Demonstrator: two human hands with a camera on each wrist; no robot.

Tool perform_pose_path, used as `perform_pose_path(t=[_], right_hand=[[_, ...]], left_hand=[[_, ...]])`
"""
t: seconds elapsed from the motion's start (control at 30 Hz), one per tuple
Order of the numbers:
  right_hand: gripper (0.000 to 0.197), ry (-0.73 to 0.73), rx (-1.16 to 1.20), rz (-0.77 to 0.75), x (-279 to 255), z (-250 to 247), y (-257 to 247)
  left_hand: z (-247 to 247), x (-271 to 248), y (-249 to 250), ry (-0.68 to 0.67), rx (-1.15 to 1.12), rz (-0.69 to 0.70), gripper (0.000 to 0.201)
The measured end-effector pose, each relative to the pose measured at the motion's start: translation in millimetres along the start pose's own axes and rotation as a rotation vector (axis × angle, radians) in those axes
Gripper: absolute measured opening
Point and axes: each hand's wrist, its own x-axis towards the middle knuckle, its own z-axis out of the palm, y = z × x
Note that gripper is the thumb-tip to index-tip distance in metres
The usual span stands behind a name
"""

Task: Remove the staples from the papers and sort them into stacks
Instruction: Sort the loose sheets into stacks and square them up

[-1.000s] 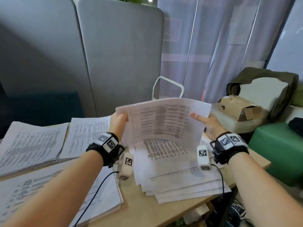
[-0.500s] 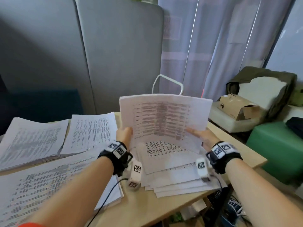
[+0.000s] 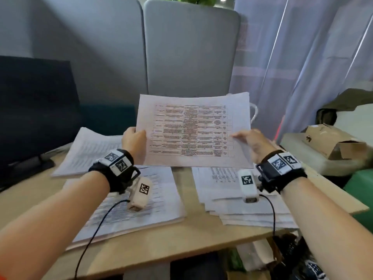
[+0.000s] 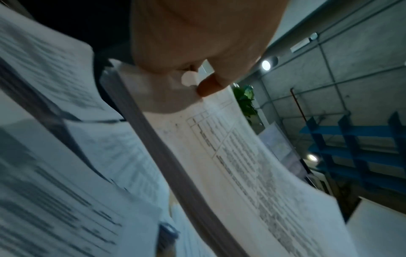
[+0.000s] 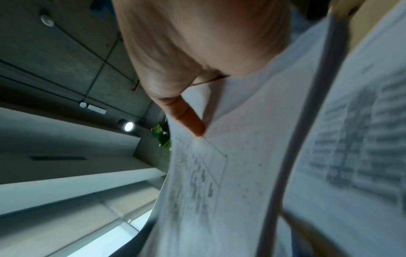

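Head view: a printed sheet (image 3: 193,132) is held above the bench (image 3: 193,235), long axis spanning left hand (image 3: 134,141) to right hand (image 3: 253,145). Left wrist view: thumb and fingers (image 4: 211,87) pinch its edge. Right wrist view: fingers (image 5: 189,120) grip the opposite edge.

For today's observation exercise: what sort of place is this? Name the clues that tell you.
Probably an office workspace. Grey partition panels stand behind a wooden desk that holds stacks of printed papers, and a dark monitor sits at the desk's left edge.
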Motion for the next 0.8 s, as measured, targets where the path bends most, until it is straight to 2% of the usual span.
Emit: perform_pose_path(t=[0.03,0.07,0.1,0.13,0.17,0.23,0.3,0.33,0.37,0.4,0.47,0.5,0.57,0.6,0.63,0.73,0.8], right_hand=[[0.025,-0.042,-0.010,0.034,-4.4,19.8,4.9],[0.023,-0.097,-0.023,0.063,-4.0,37.9,13.0],[0.020,-0.144,-0.037,0.094,-10.0,55.7,18.6],[0.019,-0.172,-0.074,0.126,-18.1,73.1,22.5],[0.020,-0.201,-0.093,0.154,-26.3,89.7,27.4],[0.019,-0.293,-0.116,0.221,-31.2,116.5,44.0],[0.029,-0.336,-0.175,0.275,-36.6,136.1,57.0],[0.032,-0.347,-0.203,0.279,-40.6,143.4,62.4],[0.027,-0.350,-0.211,0.290,-45.6,149.1,67.1],[0.016,-0.343,-0.207,0.306,-49.7,154.0,70.9],[0.010,-0.313,-0.233,0.329,-59.1,162.2,77.4],[0.016,-0.283,-0.251,0.320,-61.3,165.0,82.9],[0.051,-0.261,-0.277,0.272,-52.1,166.5,98.9],[0.062,-0.273,-0.341,0.261,-43.1,164.5,108.3],[0.063,-0.303,-0.435,0.272,-41.4,162.1,111.7],[0.032,-0.363,-0.644,0.308,-58.4,154.9,95.4],[0.019,-0.315,-0.629,0.289,-52.5,143.8,85.7]], left_hand=[[-21.4,-5.7,1.0,-0.024,0.051,-0.051,0.010],[-39.0,-12.0,-1.4,0.030,0.368,-0.051,0.015],[-62.2,-9.7,-8.5,0.022,0.809,0.089,0.019],[-82.0,-12.1,-5.3,0.029,1.040,0.130,0.022],[-100.7,-18.7,-4.1,0.037,1.088,0.092,0.026],[-132.4,-20.7,-9.3,0.000,1.082,0.007,0.031],[-161.2,-28.0,-18.5,-0.039,1.118,-0.030,0.032],[-171.8,-33.5,-21.2,-0.005,0.945,-0.122,0.031],[-182.6,-29.5,-27.5,0.076,0.651,-0.281,0.026],[-193.2,-26.1,-33.1,0.044,0.551,-0.337,0.021],[-205.3,-30.9,-45.1,-0.010,0.590,-0.343,0.019],[-207.1,-34.1,-48.5,0.015,0.546,-0.382,0.015],[-207.9,-39.0,-55.1,0.042,0.572,-0.438,0.012],[-208.2,-39.3,-59.7,0.053,0.603,-0.444,0.014],[-208.4,-41.4,-62.4,0.048,0.638,-0.465,0.016],[-201.9,-39.1,-53.2,0.079,0.760,-0.465,0.007],[-188.8,-31.2,-38.4,0.139,0.911,-0.348,0.047]])
